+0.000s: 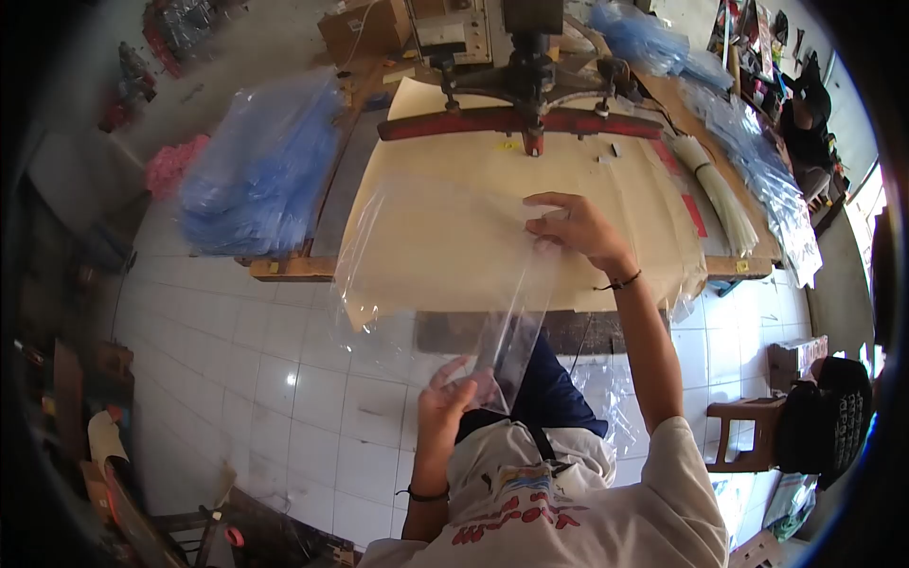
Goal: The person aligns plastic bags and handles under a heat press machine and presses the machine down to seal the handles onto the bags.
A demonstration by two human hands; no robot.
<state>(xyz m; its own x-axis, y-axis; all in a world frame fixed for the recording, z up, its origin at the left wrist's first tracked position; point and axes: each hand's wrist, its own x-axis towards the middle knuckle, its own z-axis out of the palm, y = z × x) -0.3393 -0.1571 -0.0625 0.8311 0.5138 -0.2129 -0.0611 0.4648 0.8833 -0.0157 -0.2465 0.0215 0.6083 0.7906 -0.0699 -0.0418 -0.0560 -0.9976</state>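
A clear plastic sheet [426, 237] is spread over the front of the brown paper [615, 199] on the workbench and hangs past its edge. My right hand [573, 227] pinches the sheet's upper right corner above the paper. Near my lap, my left hand [450, 393] grips the lower end of the same plastic, where it narrows into a folded strip. Behind the sheet stands a press with a long red and black bar [454, 123] across the paper.
Stacked bluish plastic [265, 170] lies at the bench's left. On the right are a bundle of pale strips [715, 189] and more plastic sheets [757, 170]. A wooden stool [739, 412] and a dark bag [824, 421] stand at the right. Another person [810, 123] is at the far right.
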